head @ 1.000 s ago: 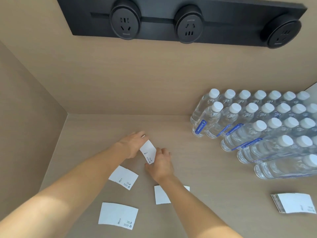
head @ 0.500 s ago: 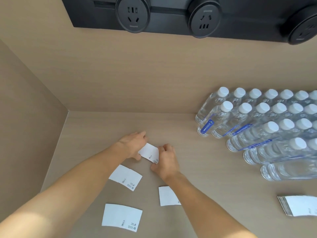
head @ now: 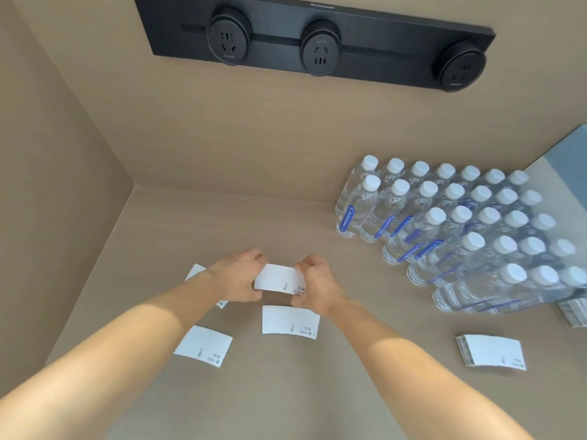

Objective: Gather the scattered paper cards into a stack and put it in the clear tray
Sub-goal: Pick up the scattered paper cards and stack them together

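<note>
Pinching a white paper card (head: 279,278) by its two short ends, the left hand (head: 236,276) and the right hand (head: 317,282) hold it level above the tabletop (head: 286,217), fingers curled and closed on the card's edges. Small dark print shows near the card's right end.

Taking the held card as the landmark: just below it, flat on the tabletop, lies a second card (head: 289,322), its print along the lower right corner. Below and to the left of the held card lies a third card (head: 203,346), slightly turned. Directly left of the held card, a fourth card (head: 196,271) is mostly hidden under the left wrist, with one corner showing on each side of the forearm. Well to the right and lower down sits a squared stack of cards (head: 490,352), its layered edges visible on the left side. Farther right, at the frame's edge, part of another bundle (head: 575,312) shows; what it is I cannot tell.

Up and to the right of the held card stands a block of clear water bottles (head: 444,227) with white caps and blue labels. On the wall above is a black power strip (head: 314,42) with three round sockets.
</note>
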{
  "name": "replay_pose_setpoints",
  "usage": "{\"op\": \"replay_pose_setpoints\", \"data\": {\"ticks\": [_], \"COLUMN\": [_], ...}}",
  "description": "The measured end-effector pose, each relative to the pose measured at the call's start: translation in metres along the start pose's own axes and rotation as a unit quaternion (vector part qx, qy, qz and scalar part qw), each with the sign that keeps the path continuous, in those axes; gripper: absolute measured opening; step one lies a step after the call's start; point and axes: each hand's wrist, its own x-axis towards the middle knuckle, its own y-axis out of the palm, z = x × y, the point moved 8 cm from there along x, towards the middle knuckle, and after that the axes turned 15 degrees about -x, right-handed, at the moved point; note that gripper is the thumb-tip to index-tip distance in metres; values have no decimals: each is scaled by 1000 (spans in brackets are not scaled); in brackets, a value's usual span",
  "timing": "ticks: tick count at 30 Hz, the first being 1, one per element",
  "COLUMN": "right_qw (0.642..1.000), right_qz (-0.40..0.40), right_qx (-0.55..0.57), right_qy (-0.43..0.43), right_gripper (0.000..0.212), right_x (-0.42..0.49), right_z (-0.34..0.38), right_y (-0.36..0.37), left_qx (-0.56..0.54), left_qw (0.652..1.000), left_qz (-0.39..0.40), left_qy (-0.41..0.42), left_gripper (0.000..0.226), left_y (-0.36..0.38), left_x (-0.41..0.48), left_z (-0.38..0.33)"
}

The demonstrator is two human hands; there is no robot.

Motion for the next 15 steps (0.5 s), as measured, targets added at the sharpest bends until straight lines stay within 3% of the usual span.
{"op": "replay_pose_setpoints", "data": {"ticks": [8,15], "right_qw": [996,996], "right_qz": [75,68], "right_qx": [-55,-53], "right_qy": [-9,-9], "right_gripper": [49,37], "right_x": [-42,-52], "right_z": [-26,-25], "right_y": [32,64], "left_qx": [-38,-72], "left_qw": [999,995], "left_qz": [9,0], "left_qy": [-34,-65], "left_gripper": [47,46], "left_y": [56,92], "left_x": [-22,-29], "left_z": [-27,-18]}}
